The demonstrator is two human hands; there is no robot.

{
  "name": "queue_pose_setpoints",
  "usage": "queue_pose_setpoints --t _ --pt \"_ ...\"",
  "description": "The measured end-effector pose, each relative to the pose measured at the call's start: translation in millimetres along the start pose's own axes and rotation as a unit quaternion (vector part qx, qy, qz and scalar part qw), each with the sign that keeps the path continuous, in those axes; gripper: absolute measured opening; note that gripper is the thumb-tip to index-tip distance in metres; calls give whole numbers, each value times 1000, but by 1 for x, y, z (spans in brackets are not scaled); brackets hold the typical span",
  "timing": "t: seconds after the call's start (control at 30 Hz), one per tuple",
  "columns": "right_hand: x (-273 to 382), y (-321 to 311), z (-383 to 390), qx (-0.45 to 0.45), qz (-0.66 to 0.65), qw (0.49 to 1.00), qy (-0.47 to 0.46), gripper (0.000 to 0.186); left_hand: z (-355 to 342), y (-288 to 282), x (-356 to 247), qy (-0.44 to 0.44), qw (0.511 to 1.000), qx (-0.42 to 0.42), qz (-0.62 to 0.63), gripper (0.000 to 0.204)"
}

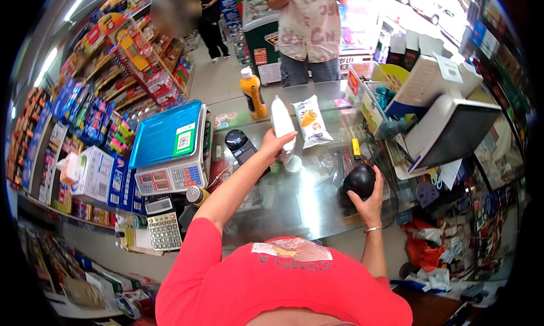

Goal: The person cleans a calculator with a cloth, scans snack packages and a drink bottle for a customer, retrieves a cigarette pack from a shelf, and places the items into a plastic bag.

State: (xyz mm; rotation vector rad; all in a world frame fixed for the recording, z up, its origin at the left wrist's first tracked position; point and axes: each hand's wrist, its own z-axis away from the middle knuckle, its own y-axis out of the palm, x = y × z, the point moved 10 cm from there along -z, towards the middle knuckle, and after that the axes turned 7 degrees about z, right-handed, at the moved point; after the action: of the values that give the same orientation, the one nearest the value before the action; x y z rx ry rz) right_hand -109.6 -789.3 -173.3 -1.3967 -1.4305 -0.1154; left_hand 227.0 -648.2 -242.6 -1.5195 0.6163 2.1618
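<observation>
Held a slim white package point(281, 120) in the left hand point(278, 144), toward half past ten from the right hand point(369, 203). Had the latter curled round a black, dome-shaped device point(359, 180), perhaps a scanner, partly hidden. Saw on the glass counter point(328, 223) a white snack bag point(312, 122) at the package's three o'clock and an orange bottle point(253, 94) toward half past ten.

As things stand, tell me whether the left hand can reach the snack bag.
Probably yes: nothing blocks the snack bag just right of the left hand, though that hand holds a white package.
</observation>
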Motion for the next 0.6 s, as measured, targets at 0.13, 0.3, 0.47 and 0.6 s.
queue_pose_setpoints --t 0.13,0.3,0.47,0.6 --pt "1 3 -2 8 -9 1000 6 92 -25 8 8 0 999 23 -23 61" --pt "4 6 -2 20 -4 1000 12 91 -13 -9 8 73 993 -38 -80 61" --pt "11 4 -1 15 58 998 -10 92 37 -34 0 112 993 -26 -35 47" --pt "18 2 1 8 74 997 -10 92 93 -49 -10 99 994 31 44 33"
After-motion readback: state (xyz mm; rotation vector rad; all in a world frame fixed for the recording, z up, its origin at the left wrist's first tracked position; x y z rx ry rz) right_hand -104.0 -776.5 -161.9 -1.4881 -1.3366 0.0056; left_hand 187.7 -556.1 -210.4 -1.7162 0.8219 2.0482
